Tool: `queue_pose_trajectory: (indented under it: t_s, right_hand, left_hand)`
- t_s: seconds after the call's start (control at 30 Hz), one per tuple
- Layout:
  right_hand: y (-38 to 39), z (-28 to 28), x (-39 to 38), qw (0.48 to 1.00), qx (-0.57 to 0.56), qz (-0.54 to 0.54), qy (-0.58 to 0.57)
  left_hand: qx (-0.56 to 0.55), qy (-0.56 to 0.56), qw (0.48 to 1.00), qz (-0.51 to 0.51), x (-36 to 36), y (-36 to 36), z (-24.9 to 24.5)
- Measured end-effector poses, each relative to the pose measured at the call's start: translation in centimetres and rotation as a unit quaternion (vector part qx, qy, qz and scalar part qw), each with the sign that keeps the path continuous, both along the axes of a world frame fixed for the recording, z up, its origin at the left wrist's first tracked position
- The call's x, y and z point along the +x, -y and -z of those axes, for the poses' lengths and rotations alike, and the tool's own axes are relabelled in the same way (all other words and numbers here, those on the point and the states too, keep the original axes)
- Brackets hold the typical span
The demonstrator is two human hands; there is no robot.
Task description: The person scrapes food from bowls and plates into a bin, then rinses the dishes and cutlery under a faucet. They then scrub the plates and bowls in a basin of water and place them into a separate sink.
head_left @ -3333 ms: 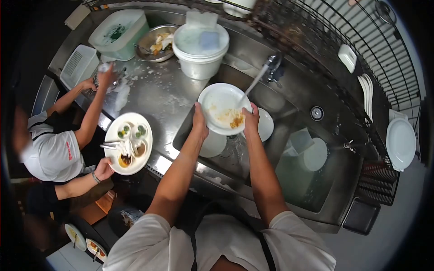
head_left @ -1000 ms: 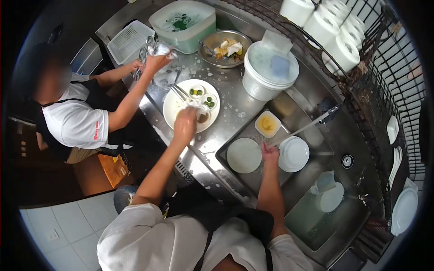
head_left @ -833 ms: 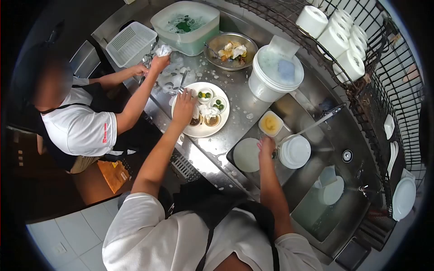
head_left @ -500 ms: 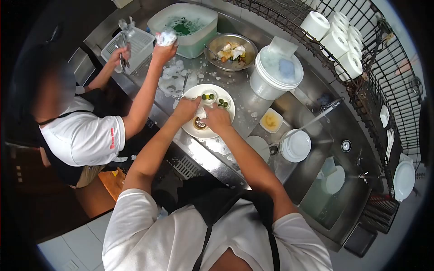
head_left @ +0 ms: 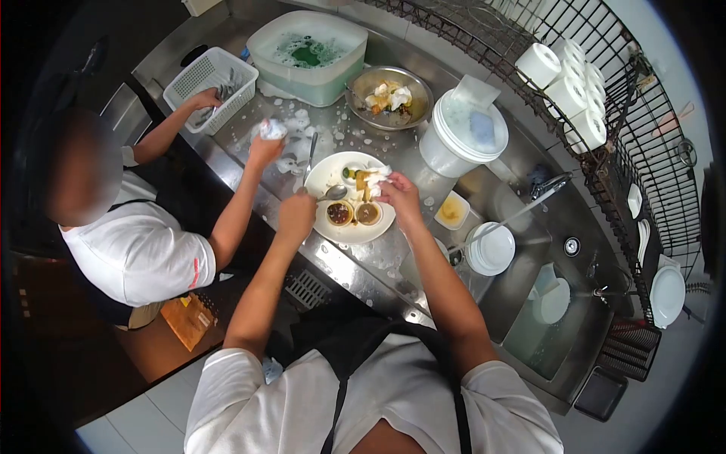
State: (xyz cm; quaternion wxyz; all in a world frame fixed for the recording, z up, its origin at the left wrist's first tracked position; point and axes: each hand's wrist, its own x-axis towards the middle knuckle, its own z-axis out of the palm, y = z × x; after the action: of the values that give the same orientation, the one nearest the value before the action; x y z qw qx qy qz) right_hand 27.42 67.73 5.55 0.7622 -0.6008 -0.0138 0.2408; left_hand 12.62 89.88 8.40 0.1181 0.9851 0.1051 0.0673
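A white plate (head_left: 340, 233) lies on the steel counter in front of me. On it are small cups with sauce, among them a dark one (head_left: 339, 213) and a brown one (head_left: 368, 213). My left hand (head_left: 298, 216) is closed on the handle of a spoon (head_left: 333, 194), whose bowl is over the plate. At the plate's right side, my right hand (head_left: 401, 195) pinches a crumpled white napkin (head_left: 376, 180) with food stains. Another utensil (head_left: 312, 151) rests by the plate's upper left edge.
A steel bowl of food scraps (head_left: 389, 98), a tub of soapy water (head_left: 308, 57) and a white bucket (head_left: 461, 129) stand behind. Left, a co-worker (head_left: 144, 242) reaches into a white basket (head_left: 214, 87). Right are stacked dishes (head_left: 491, 248) and a sink (head_left: 541, 333).
My hands have moved apart. A spoon now shows in my left hand, and my right hand has lifted the napkin. The co-worker's hand with utensils has gone down into the basket.
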Motion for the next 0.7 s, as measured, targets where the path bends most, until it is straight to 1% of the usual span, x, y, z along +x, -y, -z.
queue_pose_trajectory:
  t_s: [0.07, 0.1, 0.13, 0.17, 0.2, 0.23, 0.27, 0.33, 0.37, 0.43, 0.47, 0.5, 0.53, 0.6, 0.63, 0.7]
  right_hand:
    - [-1.0, -4.1, 1.6, 0.999, 0.031, 0.027, -0.032]
    - [-1.6, -4.4, 3.8, 0.997, 0.07, 0.021, -0.017]
    - [-2.3, -6.7, 5.8, 0.995, 0.097, 0.019, -0.021]
    - [-3.0, -6.0, 9.4, 0.995, 0.098, 0.023, -0.008]
    - [-3.8, -7.7, 11.7, 0.994, 0.104, 0.043, -0.016]
    - [-4.0, -7.8, 14.4, 0.993, 0.118, 0.022, -0.023]
    - [-4.2, -8.9, 15.1, 0.992, 0.118, 0.037, -0.029]
    - [-3.5, -8.8, 15.8, 0.999, -0.011, 0.038, 0.005]
    - [-3.2, -8.2, 15.3, 0.998, -0.033, 0.049, 0.013]
    - [-2.3, -4.3, 12.9, 0.994, -0.079, 0.066, 0.032]
    - [-1.6, -2.2, 11.3, 0.994, -0.078, 0.058, 0.041]
    - [-0.6, -0.6, 9.5, 0.994, -0.078, 0.052, 0.05]
    - [0.3, 0.2, 7.4, 0.993, -0.082, 0.062, 0.054]
    - [2.2, 1.1, 3.4, 0.993, -0.076, 0.079, 0.053]
    - [3.6, 1.1, 1.8, 0.993, -0.067, 0.085, 0.051]
    - [5.8, -0.1, -0.6, 0.993, -0.04, 0.109, 0.026]
  left_hand:
    - [-0.033, -0.007, 0.999, -0.04, -0.6, 0.4, 0.0]
    - [-0.042, 0.001, 0.998, -0.047, -0.8, 0.5, 0.1]
    - [-0.05, 0.008, 0.997, -0.054, -1.0, 0.6, 0.1]
    - [-0.059, 0.012, 0.996, -0.061, -1.1, 0.7, 0.1]
    - [-0.07, 0.023, 0.995, -0.061, -1.2, 1.0, -0.2]
    - [-0.081, 0.035, 0.994, -0.062, -1.4, 1.4, -0.8]
    - [-0.09, 0.047, 0.993, -0.064, -1.5, 1.8, -1.1]
    - [-0.089, 0.065, 0.991, -0.081, -1.0, 2.4, -0.6]
    - [-0.089, 0.076, 0.989, -0.092, -0.7, 2.4, -0.3]
    - [-0.078, 0.096, 0.988, -0.097, 0.8, 1.3, 0.1]
    - [-0.074, 0.105, 0.987, -0.101, 1.7, 0.8, 0.4]
    - [-0.045, 0.099, 0.99, -0.087, 2.9, -0.2, 0.8]
    - [-0.043, 0.08, 0.993, -0.07, 4.1, -0.6, 0.4]
    - [-0.039, 0.044, 0.998, -0.016, 6.4, -0.3, -1.9]
    - [-0.06, 0.021, 0.998, 0.011, 7.4, 0.7, -3.3]
    - [-0.129, 0.086, 0.986, 0.061, 8.5, 4.6, -4.2]
